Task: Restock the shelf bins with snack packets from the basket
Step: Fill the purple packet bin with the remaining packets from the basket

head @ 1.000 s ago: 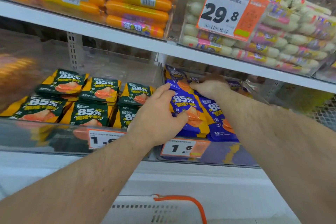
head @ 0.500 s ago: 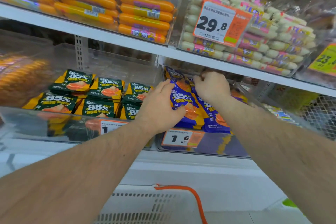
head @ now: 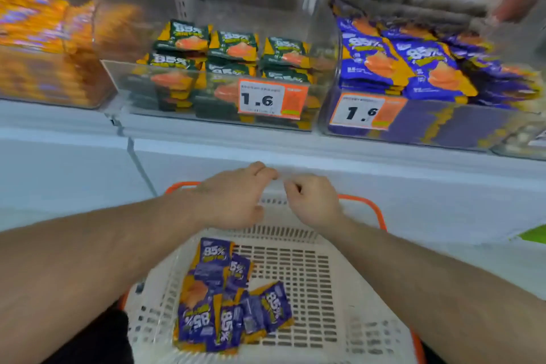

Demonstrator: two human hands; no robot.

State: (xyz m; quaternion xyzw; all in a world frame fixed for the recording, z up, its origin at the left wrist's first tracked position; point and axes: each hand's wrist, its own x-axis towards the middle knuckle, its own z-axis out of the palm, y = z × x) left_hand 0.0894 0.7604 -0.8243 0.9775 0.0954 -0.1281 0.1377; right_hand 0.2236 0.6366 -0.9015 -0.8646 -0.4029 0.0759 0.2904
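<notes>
A white slatted basket (head: 310, 275) with an orange rim sits below me, holding several purple snack packets (head: 227, 298) in a loose pile at its left. My left hand (head: 236, 198) and my right hand (head: 313, 201) hover side by side above the basket's far edge, both empty, fingers loosely curled. Above them, a clear shelf bin (head: 443, 124) on the right is stacked with matching purple packets (head: 413, 65). The bin (head: 183, 103) to its left holds green packets (head: 233, 50).
Each of the two bins carries an orange price tag (head: 271, 100) reading 1.6. A further bin of orange packs (head: 44, 47) stands at the far left. A white shelf ledge (head: 295, 154) runs between the bins and the basket.
Both hands have left the purple packets in the right bin and dropped down above the basket. The view has tilted downward, bringing the basket's contents into sight.
</notes>
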